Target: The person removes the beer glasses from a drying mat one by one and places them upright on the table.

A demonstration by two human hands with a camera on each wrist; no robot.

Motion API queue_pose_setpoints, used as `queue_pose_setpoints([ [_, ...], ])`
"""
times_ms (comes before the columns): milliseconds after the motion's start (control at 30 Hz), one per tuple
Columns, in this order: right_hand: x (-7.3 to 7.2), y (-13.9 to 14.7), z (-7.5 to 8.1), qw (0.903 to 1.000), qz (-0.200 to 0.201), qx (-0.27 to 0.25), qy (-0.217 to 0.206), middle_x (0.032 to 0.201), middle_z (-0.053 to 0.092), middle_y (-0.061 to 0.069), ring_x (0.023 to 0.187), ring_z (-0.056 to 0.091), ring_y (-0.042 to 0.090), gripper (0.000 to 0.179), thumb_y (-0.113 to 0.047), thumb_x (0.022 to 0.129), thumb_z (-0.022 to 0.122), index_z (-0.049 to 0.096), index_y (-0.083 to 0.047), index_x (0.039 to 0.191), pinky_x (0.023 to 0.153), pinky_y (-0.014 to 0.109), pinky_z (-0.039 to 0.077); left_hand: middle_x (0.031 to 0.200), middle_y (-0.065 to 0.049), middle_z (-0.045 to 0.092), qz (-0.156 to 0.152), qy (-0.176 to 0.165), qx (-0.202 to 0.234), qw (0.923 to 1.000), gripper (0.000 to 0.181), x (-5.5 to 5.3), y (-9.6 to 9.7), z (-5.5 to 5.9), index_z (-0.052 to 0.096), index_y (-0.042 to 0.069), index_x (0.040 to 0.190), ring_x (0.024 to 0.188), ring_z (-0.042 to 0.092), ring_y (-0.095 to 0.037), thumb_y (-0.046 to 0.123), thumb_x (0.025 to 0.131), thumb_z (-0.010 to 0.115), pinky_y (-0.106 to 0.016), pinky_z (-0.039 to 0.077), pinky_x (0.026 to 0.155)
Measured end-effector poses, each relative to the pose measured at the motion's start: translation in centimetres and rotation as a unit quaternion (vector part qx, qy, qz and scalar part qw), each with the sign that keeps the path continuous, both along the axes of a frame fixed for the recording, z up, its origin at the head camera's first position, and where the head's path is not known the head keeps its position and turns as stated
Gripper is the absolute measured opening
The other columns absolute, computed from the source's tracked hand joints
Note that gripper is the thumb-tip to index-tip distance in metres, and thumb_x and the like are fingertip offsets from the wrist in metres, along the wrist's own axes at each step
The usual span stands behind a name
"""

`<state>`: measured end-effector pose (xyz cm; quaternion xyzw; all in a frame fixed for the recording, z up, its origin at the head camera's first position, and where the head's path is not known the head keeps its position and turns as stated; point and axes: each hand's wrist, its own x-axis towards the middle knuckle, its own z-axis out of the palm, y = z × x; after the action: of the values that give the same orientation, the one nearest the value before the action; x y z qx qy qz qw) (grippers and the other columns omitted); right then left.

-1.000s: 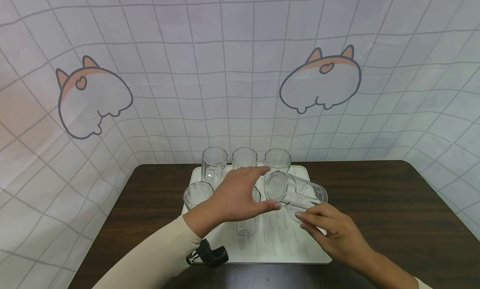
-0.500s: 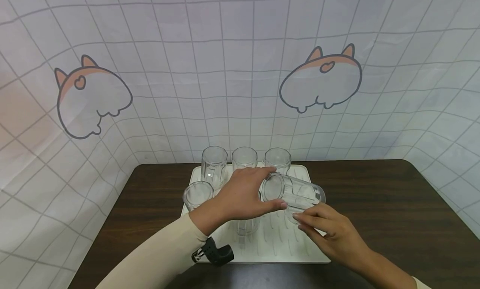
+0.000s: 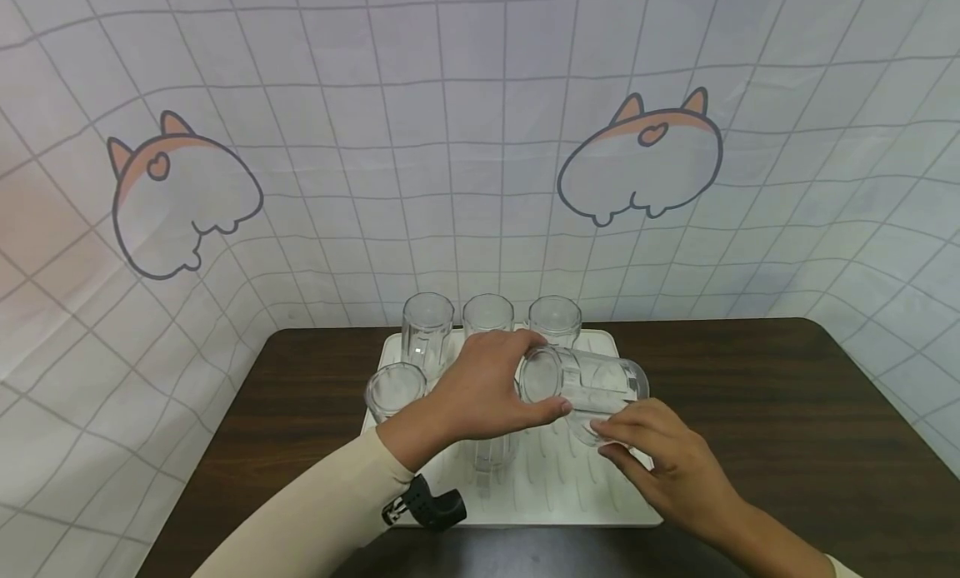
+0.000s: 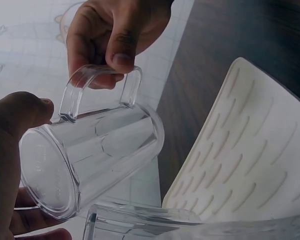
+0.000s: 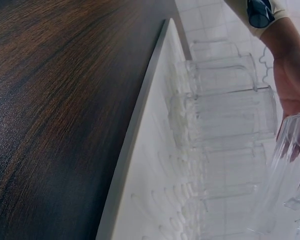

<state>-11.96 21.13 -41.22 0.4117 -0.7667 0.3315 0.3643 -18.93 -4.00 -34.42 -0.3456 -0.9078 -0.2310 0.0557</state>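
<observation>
A clear mug with a handle (image 3: 600,374) is held tilted on its side above the white ridged tray (image 3: 555,490), its base toward the left. My left hand (image 3: 480,395) grips the base end; in the left wrist view its thumb lies at the upper side near the handle and its fingers pass beneath. The right hand (image 3: 667,457) pinches the mug's handle (image 4: 97,77) between thumb and fingers. In the right wrist view the mug (image 5: 277,190) is cut off by the frame's edge.
Several clear mugs stand on the tray: a back row with a left mug (image 3: 426,332), a middle mug (image 3: 487,313) and a right mug (image 3: 555,316), plus a front-left mug (image 3: 393,386). Another mug (image 3: 495,455) is partly behind my left hand. Dark wooden table (image 3: 750,411) surrounds the tray.
My left hand has moved slightly right onto the mug's base, and the mug has shifted slightly left. The right fingers have shifted a little on the handle.
</observation>
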Motion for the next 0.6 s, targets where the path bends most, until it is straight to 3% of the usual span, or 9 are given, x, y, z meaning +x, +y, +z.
queue_pose_setpoints([
  [267, 0.1, -0.1, 0.5, 0.9973, -0.049, -0.045, 0.030, 0.097, 0.067, 0.010, 0.097, 0.057, 0.025, 0.045, -0.042, 0.101, 0.065, 0.073, 0.003, 0.104, 0.100, 0.019, 0.039, 0.113, 0.001, 0.066, 0.002, -0.003, 0.027, 0.9996, 0.071, 0.0, -0.4, -0.1, 0.059, 0.013, 0.133, 0.110, 0.060, -0.021, 0.060, 0.082, 0.076, -0.045, 0.047, 0.097],
  [467, 0.3, -0.1, 0.9, 0.9899, -0.105, -0.085, 0.044, 0.096, 0.065, 0.018, 0.098, 0.055, 0.029, 0.058, -0.050, 0.095, 0.069, 0.071, 0.007, 0.102, 0.101, 0.021, 0.038, 0.118, -0.001, 0.065, 0.001, -0.010, 0.045, 0.9990, 0.072, 0.1, -0.6, -0.1, 0.057, 0.013, 0.134, 0.112, 0.059, -0.022, 0.059, 0.082, 0.076, -0.044, 0.048, 0.096],
  [600, 0.4, -0.1, 1.1, 0.9838, -0.137, -0.111, 0.035, 0.096, 0.065, 0.022, 0.097, 0.053, 0.025, 0.065, -0.055, 0.092, 0.071, 0.070, 0.009, 0.102, 0.093, 0.018, 0.038, 0.122, -0.002, 0.064, -0.004, -0.017, 0.059, 0.9981, 0.072, 0.1, -0.7, -0.1, 0.056, 0.012, 0.135, 0.115, 0.058, -0.022, 0.055, 0.082, 0.077, -0.043, 0.046, 0.097],
])
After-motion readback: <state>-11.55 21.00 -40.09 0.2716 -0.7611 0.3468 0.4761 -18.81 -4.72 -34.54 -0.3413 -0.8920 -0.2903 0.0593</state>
